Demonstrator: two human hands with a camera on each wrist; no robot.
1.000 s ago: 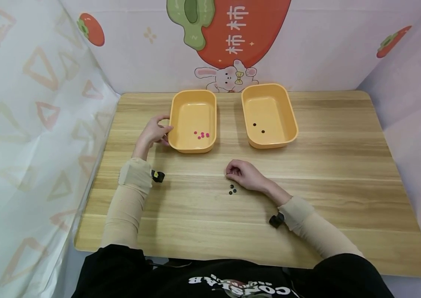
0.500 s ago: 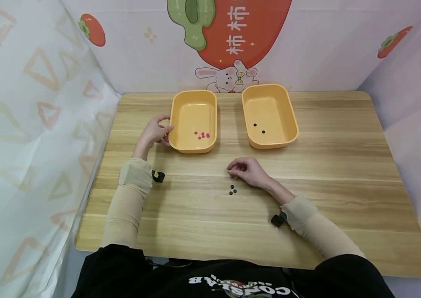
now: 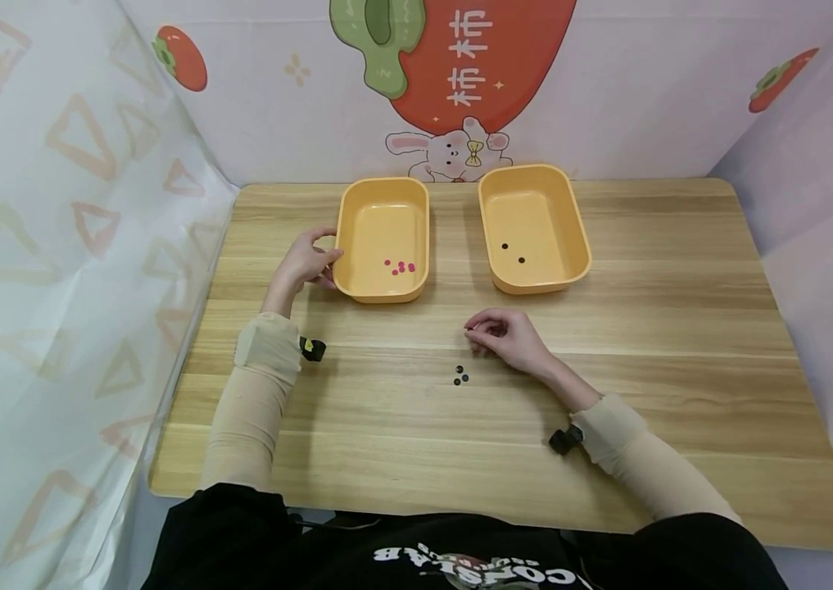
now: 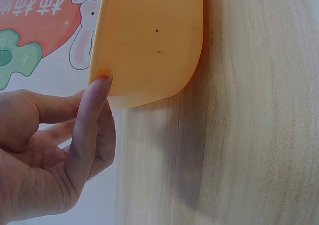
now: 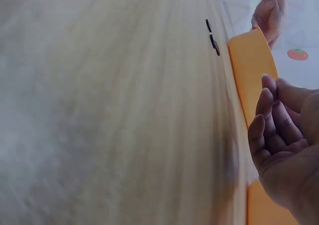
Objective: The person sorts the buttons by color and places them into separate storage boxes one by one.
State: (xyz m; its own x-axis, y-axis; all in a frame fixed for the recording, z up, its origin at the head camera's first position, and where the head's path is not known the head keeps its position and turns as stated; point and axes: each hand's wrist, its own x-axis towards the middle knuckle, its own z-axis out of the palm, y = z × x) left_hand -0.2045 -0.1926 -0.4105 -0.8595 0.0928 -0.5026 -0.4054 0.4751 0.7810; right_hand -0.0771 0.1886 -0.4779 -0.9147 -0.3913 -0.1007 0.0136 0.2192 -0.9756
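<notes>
Round black discs (image 3: 465, 378), one in pinching right grip (image 3: 510, 338), left grip (image 3: 305, 259) closed on smooth tub (image 3: 381, 229)

1. Wood-grain table (image 3: 681, 344) with rounded corners, spanning the middle of the frame.
2. Yellow-orange tray (image 3: 390, 225), upper centre.
3. Second tray (image 3: 537, 217), slightly angled, to its right, apart.
4. Three small black discs (image 3: 465, 378), clustered below centre.

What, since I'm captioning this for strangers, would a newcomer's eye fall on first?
Likely the left yellow bin, holding pink discs, and the right yellow bin, holding two black discs, both at the far side of the table. Then the left hand at the left bin's rim, and the right hand near three loose black discs.
</notes>
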